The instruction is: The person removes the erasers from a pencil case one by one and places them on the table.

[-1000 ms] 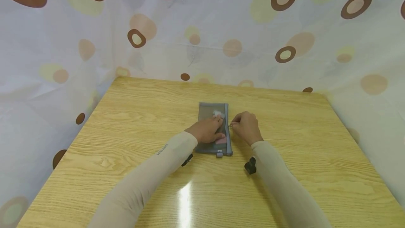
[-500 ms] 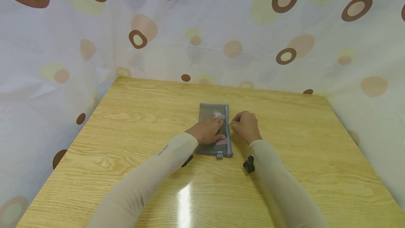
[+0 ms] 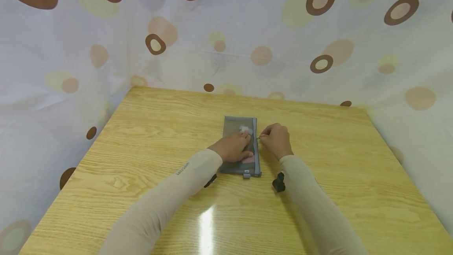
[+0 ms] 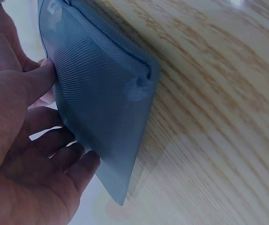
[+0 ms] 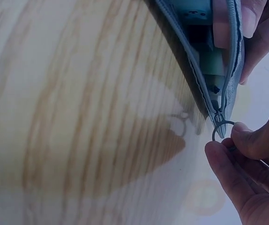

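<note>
A grey mesh zipper pouch lies on the wooden table with its zipper edge on the right. My left hand rests on top of it, fingers spread on the mesh and thumb toward the near end. Between thumb and fingers, my right hand pinches the zipper's ring pull. In the right wrist view the zipper gapes on one side of the slider. Inside show a light blue item and a pale green one; a white patch shows through the mesh.
The light wooden table reaches back to a white sheet patterned with brown and beige ovals, which also hangs at both sides. A small fabric tab sticks out of the pouch's near end.
My right hand has drawn the zipper pull slightly along the edge toward the pouch's far end. The left hand has stayed on the pouch.
</note>
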